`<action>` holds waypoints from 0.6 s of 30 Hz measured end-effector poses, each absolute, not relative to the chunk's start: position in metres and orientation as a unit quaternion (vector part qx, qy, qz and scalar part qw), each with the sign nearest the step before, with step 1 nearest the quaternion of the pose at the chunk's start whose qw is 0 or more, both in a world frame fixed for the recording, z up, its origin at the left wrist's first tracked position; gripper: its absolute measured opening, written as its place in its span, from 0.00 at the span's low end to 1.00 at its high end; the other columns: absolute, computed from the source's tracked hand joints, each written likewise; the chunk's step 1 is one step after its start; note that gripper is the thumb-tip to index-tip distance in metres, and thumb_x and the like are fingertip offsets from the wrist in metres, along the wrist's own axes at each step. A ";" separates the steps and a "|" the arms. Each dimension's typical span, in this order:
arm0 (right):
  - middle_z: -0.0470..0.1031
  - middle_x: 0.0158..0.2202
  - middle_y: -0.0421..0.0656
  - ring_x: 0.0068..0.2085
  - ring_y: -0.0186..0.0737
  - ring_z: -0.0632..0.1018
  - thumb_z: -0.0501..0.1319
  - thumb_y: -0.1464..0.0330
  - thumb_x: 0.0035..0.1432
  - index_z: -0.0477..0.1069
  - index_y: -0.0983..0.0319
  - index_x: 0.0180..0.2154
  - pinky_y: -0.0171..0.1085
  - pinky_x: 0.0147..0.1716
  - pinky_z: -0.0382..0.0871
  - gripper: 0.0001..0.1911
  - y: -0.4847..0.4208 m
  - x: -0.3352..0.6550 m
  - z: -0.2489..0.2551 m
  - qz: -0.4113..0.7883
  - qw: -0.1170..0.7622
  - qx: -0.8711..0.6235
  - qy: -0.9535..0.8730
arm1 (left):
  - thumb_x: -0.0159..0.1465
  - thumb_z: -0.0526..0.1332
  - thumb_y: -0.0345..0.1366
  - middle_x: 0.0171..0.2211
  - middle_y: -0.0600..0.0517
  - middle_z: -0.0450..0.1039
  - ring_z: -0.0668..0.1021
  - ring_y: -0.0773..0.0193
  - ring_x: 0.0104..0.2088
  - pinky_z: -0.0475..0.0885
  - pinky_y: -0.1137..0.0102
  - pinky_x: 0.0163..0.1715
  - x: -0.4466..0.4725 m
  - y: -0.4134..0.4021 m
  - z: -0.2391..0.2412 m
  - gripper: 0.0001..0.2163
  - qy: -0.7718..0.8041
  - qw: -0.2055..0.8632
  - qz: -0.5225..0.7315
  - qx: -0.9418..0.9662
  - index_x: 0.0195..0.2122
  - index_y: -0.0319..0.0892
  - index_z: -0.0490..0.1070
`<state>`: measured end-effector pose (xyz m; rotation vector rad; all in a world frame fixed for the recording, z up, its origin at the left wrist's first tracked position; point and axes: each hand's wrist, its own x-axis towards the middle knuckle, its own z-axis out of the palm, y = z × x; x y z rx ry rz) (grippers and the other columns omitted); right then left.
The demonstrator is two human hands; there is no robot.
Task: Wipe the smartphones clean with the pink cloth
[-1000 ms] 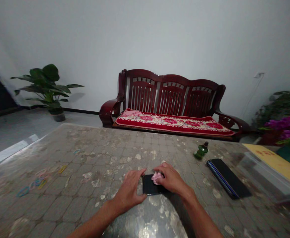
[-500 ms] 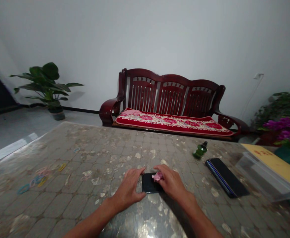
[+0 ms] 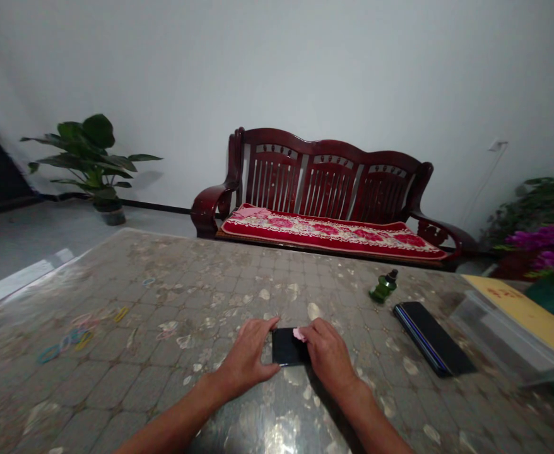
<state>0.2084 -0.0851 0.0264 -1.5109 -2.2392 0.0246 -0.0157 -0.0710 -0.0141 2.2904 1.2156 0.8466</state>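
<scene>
A black phone [image 3: 287, 349] lies flat on the patterned tabletop, its right end hidden under my fingers. My left hand [image 3: 248, 353] grips it at the left end, thumb on the near edge and fingers on the far edge. Bunched in my right hand [image 3: 328, 353] is a pink cloth [image 3: 299, 334], pressed on the phone's dark face. Only a small corner of the cloth shows past the fingertips.
To the right are a green bottle [image 3: 383, 287], a dark phone-shaped case [image 3: 432, 339] and a clear plastic box [image 3: 499, 343] under a yellow sheet [image 3: 527, 312]. Colourful bands [image 3: 76, 334] lie at left. A wooden bench [image 3: 327, 189] stands beyond the table [image 3: 201, 284].
My right hand's fingers have curled tighter round the pink cloth, so less of it shows. My left hand has kept its hold on the phone.
</scene>
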 end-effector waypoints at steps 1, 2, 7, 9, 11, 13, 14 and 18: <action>0.73 0.34 0.42 0.38 0.40 0.72 0.58 0.79 0.63 0.77 0.58 0.37 0.35 0.38 0.62 0.12 -0.084 0.201 0.025 0.001 0.219 -0.537 -0.815 | 0.50 0.66 0.31 0.53 0.44 0.71 0.72 0.47 0.53 0.62 0.50 0.58 -0.016 -0.071 -0.015 0.38 0.435 0.205 0.306 0.822 0.63 0.44 0.57; 0.73 0.34 0.42 0.38 0.40 0.72 0.58 0.78 0.63 0.77 0.59 0.37 0.35 0.38 0.62 0.12 -0.082 0.193 0.023 -0.005 0.218 -0.526 -0.822 | 0.50 0.66 0.31 0.53 0.45 0.71 0.72 0.47 0.54 0.63 0.50 0.58 -0.016 -0.071 -0.015 0.38 0.434 0.204 0.307 0.822 0.63 0.44 0.57; 0.73 0.34 0.42 0.37 0.40 0.71 0.60 0.74 0.65 0.76 0.59 0.36 0.36 0.37 0.61 0.07 -0.078 0.168 0.019 -0.022 0.213 -0.479 -0.851 | 0.49 0.66 0.32 0.53 0.46 0.71 0.72 0.47 0.54 0.64 0.51 0.58 -0.015 -0.070 -0.018 0.37 0.436 0.193 0.318 0.819 0.62 0.46 0.59; 0.73 0.34 0.42 0.38 0.40 0.71 0.60 0.74 0.65 0.76 0.59 0.36 0.36 0.37 0.61 0.08 -0.076 0.173 0.021 -0.023 0.203 -0.487 -0.849 | 0.49 0.66 0.32 0.52 0.46 0.71 0.72 0.47 0.53 0.64 0.52 0.58 -0.015 -0.070 -0.019 0.38 0.437 0.190 0.321 0.818 0.62 0.45 0.59; 0.73 0.35 0.43 0.38 0.40 0.71 0.59 0.76 0.65 0.76 0.59 0.35 0.36 0.38 0.60 0.10 -0.073 0.184 0.024 -0.023 0.195 -0.518 -0.833 | 0.48 0.66 0.31 0.52 0.46 0.71 0.72 0.48 0.53 0.64 0.52 0.57 -0.014 -0.070 -0.019 0.38 0.437 0.190 0.321 0.818 0.62 0.45 0.58; 0.72 0.35 0.43 0.39 0.41 0.70 0.58 0.77 0.65 0.76 0.60 0.35 0.36 0.38 0.60 0.11 -0.071 0.192 0.025 -0.021 0.196 -0.550 -0.812 | 0.48 0.65 0.31 0.51 0.45 0.71 0.72 0.48 0.52 0.64 0.52 0.57 -0.014 -0.070 -0.019 0.38 0.439 0.188 0.320 0.818 0.62 0.44 0.58; 0.72 0.35 0.43 0.39 0.40 0.70 0.57 0.77 0.65 0.76 0.60 0.35 0.36 0.39 0.60 0.11 -0.071 0.194 0.026 -0.019 0.198 -0.557 -0.806 | 0.48 0.65 0.31 0.51 0.45 0.71 0.72 0.48 0.52 0.64 0.51 0.57 -0.014 -0.070 -0.018 0.38 0.440 0.187 0.319 0.818 0.62 0.44 0.58; 0.73 0.36 0.43 0.39 0.40 0.70 0.59 0.75 0.65 0.77 0.60 0.38 0.36 0.39 0.59 0.09 -0.076 0.177 0.023 -0.015 0.193 -0.521 -0.831 | 0.48 0.64 0.31 0.51 0.45 0.71 0.72 0.47 0.53 0.62 0.50 0.58 -0.012 -0.071 -0.014 0.37 0.442 0.186 0.312 0.820 0.61 0.44 0.58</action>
